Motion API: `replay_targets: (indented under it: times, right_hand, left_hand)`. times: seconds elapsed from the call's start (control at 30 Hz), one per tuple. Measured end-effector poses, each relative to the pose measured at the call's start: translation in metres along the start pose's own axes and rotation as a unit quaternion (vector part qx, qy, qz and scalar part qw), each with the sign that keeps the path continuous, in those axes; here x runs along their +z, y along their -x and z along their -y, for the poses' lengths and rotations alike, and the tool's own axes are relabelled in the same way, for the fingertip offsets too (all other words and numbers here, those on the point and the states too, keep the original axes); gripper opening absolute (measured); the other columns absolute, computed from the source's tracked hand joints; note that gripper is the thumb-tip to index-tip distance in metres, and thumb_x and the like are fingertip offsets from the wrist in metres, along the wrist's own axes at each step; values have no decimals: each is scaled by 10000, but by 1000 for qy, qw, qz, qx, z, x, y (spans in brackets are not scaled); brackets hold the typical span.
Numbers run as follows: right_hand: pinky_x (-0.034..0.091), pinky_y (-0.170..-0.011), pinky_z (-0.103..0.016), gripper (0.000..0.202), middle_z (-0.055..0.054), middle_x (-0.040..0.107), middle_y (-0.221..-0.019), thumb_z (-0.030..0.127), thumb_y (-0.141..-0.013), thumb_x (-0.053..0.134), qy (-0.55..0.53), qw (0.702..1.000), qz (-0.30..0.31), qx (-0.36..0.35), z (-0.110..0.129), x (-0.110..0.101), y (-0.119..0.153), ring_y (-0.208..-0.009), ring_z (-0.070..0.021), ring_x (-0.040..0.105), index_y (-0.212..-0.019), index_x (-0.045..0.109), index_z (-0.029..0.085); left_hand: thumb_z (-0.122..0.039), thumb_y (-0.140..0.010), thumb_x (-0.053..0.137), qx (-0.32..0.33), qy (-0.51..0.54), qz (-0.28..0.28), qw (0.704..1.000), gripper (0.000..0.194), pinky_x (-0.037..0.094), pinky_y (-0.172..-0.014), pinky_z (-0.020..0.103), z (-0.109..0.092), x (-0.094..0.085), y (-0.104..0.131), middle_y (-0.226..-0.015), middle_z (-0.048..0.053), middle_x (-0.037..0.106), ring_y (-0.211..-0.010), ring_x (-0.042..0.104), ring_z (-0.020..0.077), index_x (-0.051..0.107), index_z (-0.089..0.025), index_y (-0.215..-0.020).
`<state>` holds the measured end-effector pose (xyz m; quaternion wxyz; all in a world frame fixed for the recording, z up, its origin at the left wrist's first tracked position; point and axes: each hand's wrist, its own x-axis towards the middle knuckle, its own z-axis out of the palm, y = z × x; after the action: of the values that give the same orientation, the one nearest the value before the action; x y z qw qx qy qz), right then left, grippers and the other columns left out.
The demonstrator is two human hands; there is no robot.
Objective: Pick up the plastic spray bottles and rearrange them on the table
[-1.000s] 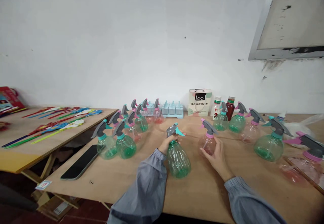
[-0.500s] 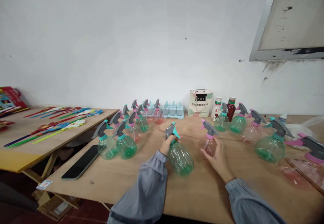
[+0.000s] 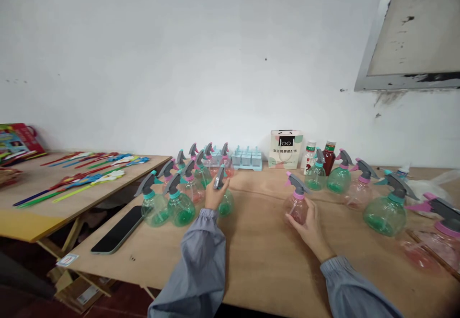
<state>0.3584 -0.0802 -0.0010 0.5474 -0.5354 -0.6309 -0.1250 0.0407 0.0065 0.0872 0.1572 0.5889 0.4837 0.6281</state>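
My left hand [image 3: 215,192] is closed around the neck of a green spray bottle [image 3: 226,204] with a grey trigger head, beside the left group of bottles. Part of that bottle is hidden behind the hand. My right hand [image 3: 306,222] wraps the right side of a pink spray bottle [image 3: 293,206], which stands upright on the table with its pink nozzle pointing left. Close to my left hand are another green spray bottle [image 3: 181,208] and a pink spray bottle [image 3: 194,189].
Several spray bottles, one a green bottle [image 3: 384,215], stand on the right of the wooden table [image 3: 266,270]. A phone [image 3: 118,229] lies at left. Along the wall are light-blue popsicle moulds [image 3: 247,159], a paper bag [image 3: 285,152] and a red-brown bottle [image 3: 328,157].
My left hand has carried the green spray bottle left and farther back, from the middle of the table to the left group. My right hand stays on the pink bottle.
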Motion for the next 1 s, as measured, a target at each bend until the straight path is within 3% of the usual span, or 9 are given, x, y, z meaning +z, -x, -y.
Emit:
replay_targets:
  times: [0.07,0.13,0.27,0.4,0.47,0.57,0.67,0.83,1.0]
  right_hand:
    - [440,-970,-546,753,-181,511,-1233,636,-832,577,2,1000,-7,-5,-2,1,0,-1151,-334,517,-1379,388,153]
    - [439,-969,-551,753,-183,515,-1231,636,-835,573,4,1000,-9,-12,-3,3,0,-1150,-335,517,-1382,386,153]
    - [446,-957,-552,756,-187,515,-1230,637,-843,565,9,1000,-12,-21,-3,2,0,-1141,-337,522,-1393,376,154]
    - [448,-954,-537,736,-182,513,-1234,614,-859,566,7,1000,-3,-26,0,1,-1,-1143,-330,519,-1399,365,156]
    - [450,-952,-533,732,-181,510,-1232,605,-861,571,7,1000,-5,-30,0,1,-1,-1139,-328,518,-1398,363,152]
    - [452,-944,-534,737,-183,509,-1224,613,-856,573,8,999,-16,-34,-2,3,0,-1129,-331,520,-1390,370,147]
    - [453,-942,-536,738,-181,513,-1221,619,-850,576,9,999,-13,-30,-3,4,0,-1125,-333,520,-1382,375,149]
    - [445,-963,-535,724,-176,512,-1231,613,-851,576,-7,1000,-3,-15,-1,4,0,-1144,-330,519,-1378,379,157]
    - [433,-982,-533,751,-169,494,-1245,639,-841,565,-13,1000,-4,4,1,4,2,-1167,-330,503,-1390,369,166]
  left_hand:
    - [-456,-749,682,5,6,-4,1000,285,413,-662,238,7,-1,-2,-656,-27,547,-663,511,133,650,-180,-809]
    - [-462,-743,705,17,20,-8,1000,376,443,-733,255,10,-2,-2,-787,-1,625,-747,573,153,652,-186,-993]
    - [-444,-787,684,26,25,-9,999,580,463,-903,329,11,-5,3,-1122,76,653,-990,634,210,490,-238,-1293]
    - [-403,-878,533,32,13,-71,997,471,424,-1026,419,16,-12,17,-1340,106,547,-1275,515,272,430,-284,-1323]
    - [-411,-837,582,45,-8,-95,994,530,372,-1085,459,20,-16,27,-1403,118,489,-1341,447,310,425,-283,-1327]
    - [-405,-704,740,33,-28,-57,997,731,324,-1126,480,30,-20,42,-1403,143,486,-1326,457,354,412,-263,-1341]
    - [-371,-651,776,11,-30,-2,999,713,345,-1111,477,42,-19,49,-1333,148,547,-1289,494,368,472,-247,-1284]
    - [-411,-780,652,30,-140,-8,990,623,338,-1104,525,58,-3,31,-1340,201,513,-1323,446,365,445,-156,-1309]
    - [-398,-808,633,-6,-209,-33,977,646,364,-1074,531,67,17,-4,-1341,231,494,-1308,454,376,418,-130,-1355]
